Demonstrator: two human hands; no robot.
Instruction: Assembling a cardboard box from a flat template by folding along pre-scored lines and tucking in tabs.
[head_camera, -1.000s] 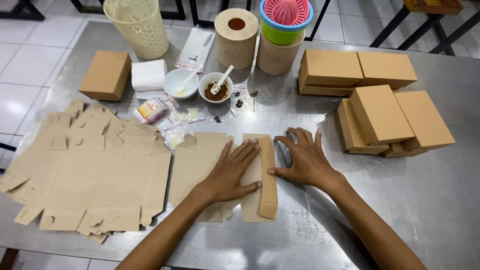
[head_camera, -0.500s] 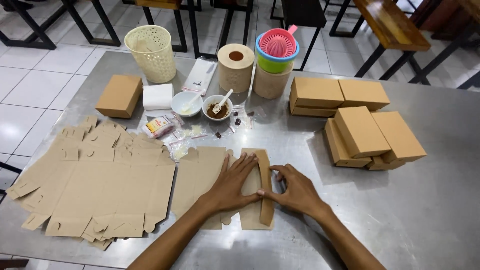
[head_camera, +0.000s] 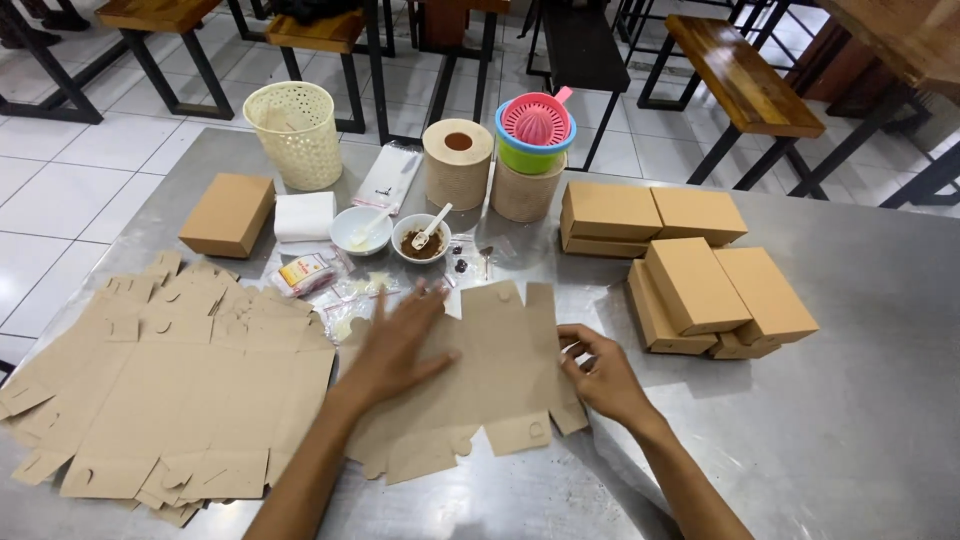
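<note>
On the steel table (head_camera: 880, 440), a flat cardboard box blank (head_camera: 490, 375) is pinned by the left hand (head_camera: 395, 345), spread palm-down on it, so it lies flat, while its right edge is pinched by the right hand (head_camera: 600, 375), beside a stack of unfolded blanks (head_camera: 160, 390)

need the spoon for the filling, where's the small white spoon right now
In the head view the small white spoon stands tilted in the white bowl of brown filling at the table's far middle, between the other white bowl and the brown paper roll.

Small red-yellow packet (head_camera: 303, 272) lies beside brown boxes (head_camera: 690, 280).
</note>
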